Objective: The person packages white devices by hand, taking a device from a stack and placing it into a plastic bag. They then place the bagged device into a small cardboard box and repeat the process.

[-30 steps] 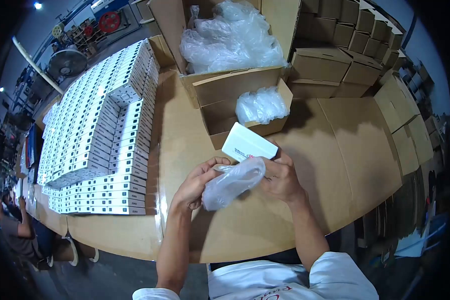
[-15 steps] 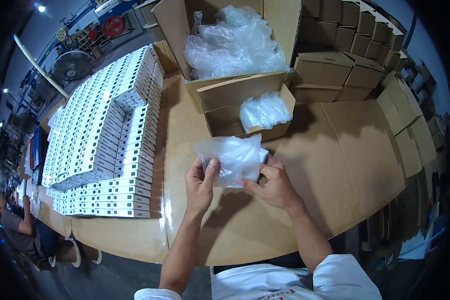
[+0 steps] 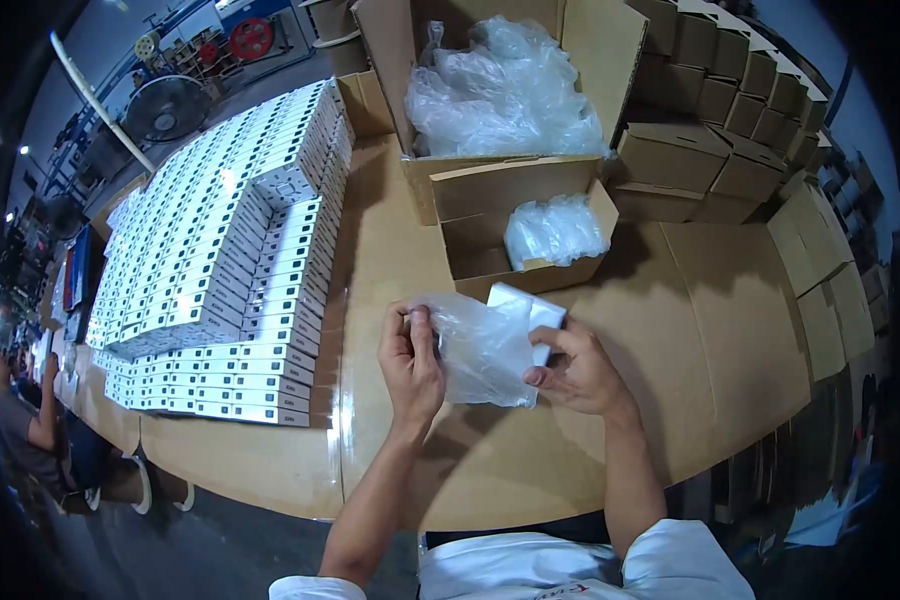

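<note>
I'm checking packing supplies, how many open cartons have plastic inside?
2: the big carton at the back and the small carton in front of it. Others may be hidden.

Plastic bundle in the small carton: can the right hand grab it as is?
Probably not while the right hand holds the white box. Otherwise the way looks free: the small carton is open just ahead, the plastic bundle uncovered.

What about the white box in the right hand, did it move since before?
Yes. The white box moved down the picture, away from the small cardboard carton, whose front it overlapped earlier.
</note>
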`<state>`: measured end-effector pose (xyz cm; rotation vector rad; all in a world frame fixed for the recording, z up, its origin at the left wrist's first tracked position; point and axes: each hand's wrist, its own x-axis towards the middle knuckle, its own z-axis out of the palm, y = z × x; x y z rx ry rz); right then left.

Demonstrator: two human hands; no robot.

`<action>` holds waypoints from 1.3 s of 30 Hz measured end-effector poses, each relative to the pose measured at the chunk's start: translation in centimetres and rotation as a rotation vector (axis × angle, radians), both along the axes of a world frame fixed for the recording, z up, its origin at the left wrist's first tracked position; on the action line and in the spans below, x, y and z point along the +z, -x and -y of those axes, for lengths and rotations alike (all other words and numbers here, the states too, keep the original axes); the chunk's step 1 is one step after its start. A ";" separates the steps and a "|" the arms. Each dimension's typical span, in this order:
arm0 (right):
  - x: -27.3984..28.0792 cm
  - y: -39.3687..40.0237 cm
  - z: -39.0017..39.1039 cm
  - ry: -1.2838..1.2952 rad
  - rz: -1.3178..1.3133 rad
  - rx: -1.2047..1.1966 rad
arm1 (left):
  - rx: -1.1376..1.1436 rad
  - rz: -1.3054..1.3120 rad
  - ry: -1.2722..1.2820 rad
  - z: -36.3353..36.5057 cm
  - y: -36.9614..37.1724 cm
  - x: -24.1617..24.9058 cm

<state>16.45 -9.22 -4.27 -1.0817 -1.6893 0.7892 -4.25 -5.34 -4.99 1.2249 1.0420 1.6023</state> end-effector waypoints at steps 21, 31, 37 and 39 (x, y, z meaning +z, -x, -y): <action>-1.3 3.2 0.6 0.224 -0.439 -0.233 | -0.017 -0.038 0.011 0.7 -0.8 -0.8; -0.7 2.4 0.3 0.119 -0.452 -0.246 | -0.321 -0.038 0.147 0.6 -0.9 -0.7; 0.3 -1.4 -0.4 -0.272 -0.444 -0.382 | -0.466 -0.084 0.172 0.0 -0.6 -0.4; -0.8 -2.4 -0.5 -0.286 -0.421 -0.415 | -0.472 -0.088 0.184 0.5 -0.7 -0.7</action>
